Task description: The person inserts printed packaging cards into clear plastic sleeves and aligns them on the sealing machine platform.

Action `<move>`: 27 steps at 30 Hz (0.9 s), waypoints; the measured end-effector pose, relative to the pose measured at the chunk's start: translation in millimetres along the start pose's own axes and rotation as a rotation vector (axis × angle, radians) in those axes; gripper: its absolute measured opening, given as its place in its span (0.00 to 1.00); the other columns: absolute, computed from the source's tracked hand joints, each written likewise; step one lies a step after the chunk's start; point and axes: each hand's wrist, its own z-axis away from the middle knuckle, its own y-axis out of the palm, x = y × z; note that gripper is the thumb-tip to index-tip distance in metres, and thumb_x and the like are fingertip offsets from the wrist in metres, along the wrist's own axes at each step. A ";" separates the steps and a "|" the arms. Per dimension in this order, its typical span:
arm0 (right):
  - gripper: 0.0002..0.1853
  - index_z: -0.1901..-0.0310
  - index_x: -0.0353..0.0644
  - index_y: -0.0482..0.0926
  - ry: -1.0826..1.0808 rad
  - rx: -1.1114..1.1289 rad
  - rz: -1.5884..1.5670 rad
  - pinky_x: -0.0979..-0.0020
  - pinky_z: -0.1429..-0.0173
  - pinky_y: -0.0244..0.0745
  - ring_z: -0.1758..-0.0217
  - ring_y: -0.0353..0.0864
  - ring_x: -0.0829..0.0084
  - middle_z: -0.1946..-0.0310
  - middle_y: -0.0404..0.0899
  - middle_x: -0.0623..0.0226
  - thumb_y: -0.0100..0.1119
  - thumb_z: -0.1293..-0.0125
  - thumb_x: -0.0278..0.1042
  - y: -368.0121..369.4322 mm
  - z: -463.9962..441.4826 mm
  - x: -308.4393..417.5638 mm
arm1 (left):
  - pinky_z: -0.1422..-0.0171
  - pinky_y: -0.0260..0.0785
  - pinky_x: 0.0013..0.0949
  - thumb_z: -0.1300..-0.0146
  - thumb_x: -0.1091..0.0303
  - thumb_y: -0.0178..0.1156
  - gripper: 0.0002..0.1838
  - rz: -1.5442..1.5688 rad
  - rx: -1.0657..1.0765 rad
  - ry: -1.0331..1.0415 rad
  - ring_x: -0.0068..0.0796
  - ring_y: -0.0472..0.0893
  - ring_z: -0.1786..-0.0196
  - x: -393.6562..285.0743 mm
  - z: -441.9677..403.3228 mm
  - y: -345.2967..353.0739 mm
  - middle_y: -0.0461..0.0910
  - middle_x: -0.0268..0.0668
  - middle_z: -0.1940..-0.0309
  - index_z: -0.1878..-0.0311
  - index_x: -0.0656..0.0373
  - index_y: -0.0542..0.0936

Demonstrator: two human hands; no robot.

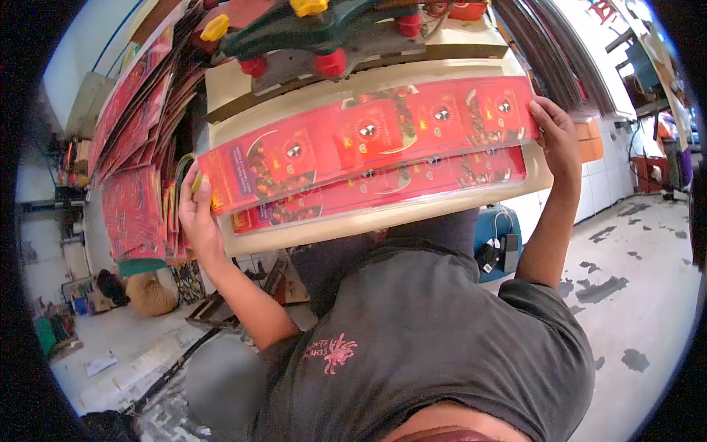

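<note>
A long red printed strip with food pictures and round emblems is stretched between my two hands, slightly tilted. My left hand grips its left end, thumb on top. At the opposite end, my right hand pinches the edge with thumb and fingers. Partly covered by it, a second red printed strip lies below on a cream board. Whether the two strips touch cannot be made out. Some of the fingers are hidden under the held strip.
Beyond the board stands a machine with a dark green frame, red feet and yellow knobs. Stacked red printed sheets crowd the left side; more stacked sheets rise at the right. A blue case with cables is below the board.
</note>
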 end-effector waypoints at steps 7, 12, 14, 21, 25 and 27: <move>0.17 0.42 0.39 0.82 -0.053 -0.075 0.181 0.80 0.51 0.73 0.54 0.79 0.85 0.54 0.84 0.75 0.63 0.24 0.41 -5.0 3.2 -5.1 | 0.37 0.71 0.25 0.24 0.71 0.61 0.27 -0.045 0.040 0.051 0.16 0.81 0.49 2.1 2.0 4.3 0.85 0.32 0.49 0.25 0.63 0.71; 0.16 0.42 0.43 0.82 -0.048 -0.136 0.107 0.84 0.60 0.67 0.60 0.76 0.92 0.58 0.84 0.82 0.63 0.23 0.42 5.2 5.2 -7.0 | 0.39 0.70 0.23 0.24 0.71 0.61 0.27 -0.029 0.012 0.041 0.14 0.80 0.51 -2.2 7.8 10.8 0.84 0.30 0.52 0.25 0.63 0.70; 0.17 0.41 0.43 0.82 -0.050 -0.072 0.116 0.84 0.56 0.70 0.57 0.78 0.90 0.56 0.85 0.79 0.63 0.23 0.42 -0.6 2.7 -10.1 | 0.40 0.69 0.22 0.24 0.71 0.62 0.27 -0.072 0.030 0.057 0.13 0.79 0.52 -3.3 8.7 9.8 0.84 0.29 0.54 0.25 0.63 0.70; 0.14 0.44 0.38 0.82 -0.054 -0.083 0.048 0.78 0.43 0.73 0.49 0.79 0.82 0.51 0.84 0.71 0.64 0.25 0.37 -9.5 -3.4 -24.3 | 0.38 0.71 0.24 0.23 0.71 0.61 0.26 -0.114 -0.016 0.100 0.17 0.81 0.48 -4.2 11.3 12.8 0.86 0.36 0.48 0.26 0.66 0.70; 0.16 0.45 0.37 0.83 -0.112 -0.099 0.333 0.75 0.53 0.75 0.57 0.80 0.81 0.60 0.85 0.73 0.65 0.26 0.40 -4.7 -5.0 -22.7 | 0.55 0.66 0.23 0.21 0.65 0.59 0.23 -0.517 0.058 0.073 0.14 0.70 0.62 4.3 -3.0 7.6 0.78 0.27 0.62 0.27 0.61 0.75; 0.18 0.45 0.37 0.83 -0.172 -0.078 0.488 0.72 0.58 0.75 0.64 0.80 0.78 0.66 0.85 0.70 0.65 0.27 0.42 -5.6 -11.9 -25.3 | 0.59 0.63 0.24 0.21 0.62 0.59 0.23 -0.620 0.128 0.092 0.15 0.66 0.65 -1.5 -9.2 14.9 0.74 0.26 0.67 0.28 0.60 0.76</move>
